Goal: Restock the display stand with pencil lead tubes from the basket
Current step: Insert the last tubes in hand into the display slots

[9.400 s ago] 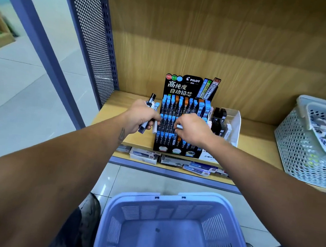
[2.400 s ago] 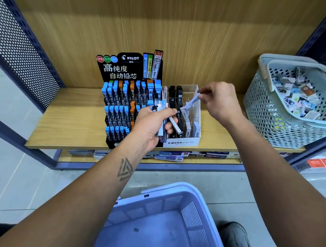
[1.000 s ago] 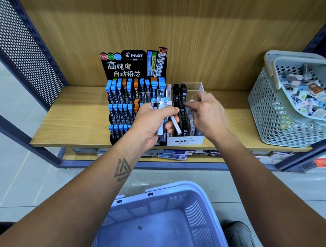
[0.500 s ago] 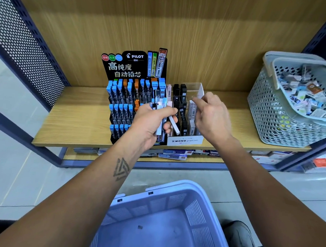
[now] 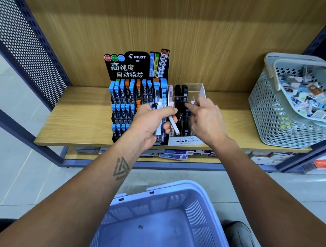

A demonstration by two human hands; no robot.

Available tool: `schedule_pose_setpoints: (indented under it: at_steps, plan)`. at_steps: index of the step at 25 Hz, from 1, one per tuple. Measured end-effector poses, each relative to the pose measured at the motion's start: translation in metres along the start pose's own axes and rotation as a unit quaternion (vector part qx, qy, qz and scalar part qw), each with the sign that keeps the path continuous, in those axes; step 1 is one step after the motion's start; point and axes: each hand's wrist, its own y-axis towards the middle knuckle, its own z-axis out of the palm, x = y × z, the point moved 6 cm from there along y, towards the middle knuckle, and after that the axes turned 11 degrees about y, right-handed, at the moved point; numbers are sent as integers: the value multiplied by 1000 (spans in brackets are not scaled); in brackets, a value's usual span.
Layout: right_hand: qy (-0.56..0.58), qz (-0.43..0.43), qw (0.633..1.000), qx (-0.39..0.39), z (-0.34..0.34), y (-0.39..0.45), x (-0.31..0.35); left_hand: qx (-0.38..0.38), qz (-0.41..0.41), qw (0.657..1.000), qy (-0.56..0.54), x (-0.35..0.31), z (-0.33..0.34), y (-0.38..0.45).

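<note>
From the head camera we're looking down at a wood-grain shelf (image 5: 80, 117) with a perforated metal side panel (image 5: 24, 40) on the left. On it sits the black PILOT display stand (image 5: 135, 86), stepped in tiers and packed with slim rectangular lead tubes capped in blue and orange. Touching its right side is a clear acrylic MONO box (image 5: 186, 140) with glossy see-through walls, holding black tubes and a pale pink one. Our left hand (image 5: 150, 122) has its fingers clenched around a bundle of pencil lead tubes (image 5: 161, 113), smooth plastic sticks in white, light blue and dark tones, one white tube poking out diagonally toward the MONO box. Our right hand (image 5: 205, 119) hovers over that box with fingers loosely curled, forefinger and thumb close together at a small clear-looking bit, but we can't tell if they actually grip anything. Far right on the shelf there's a pale green holey plastic basket (image 5: 271, 120) full of small packets. Below us is a lavender slotted basket (image 5: 170, 221), matte and boxy.
</note>
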Motion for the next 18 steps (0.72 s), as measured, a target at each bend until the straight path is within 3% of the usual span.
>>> schedule_pose_setpoints:
  at_steps: [14,16,17,18]
  plan:
    - [38,11,999,-32,-6,1,3,-1,-1,1000,-2,-4,-5,-7]
    - [177,65,981,-40,-13,2,7,-7,-18,1000,-21,0,-5,-7]
    - [304,113,946,-1,-13,3,11,-14,-24,999,-37,0,-5,-7]
    - [437,159,883,69,-10,0,19,-22,-27,998,-48,0,-6,-8]
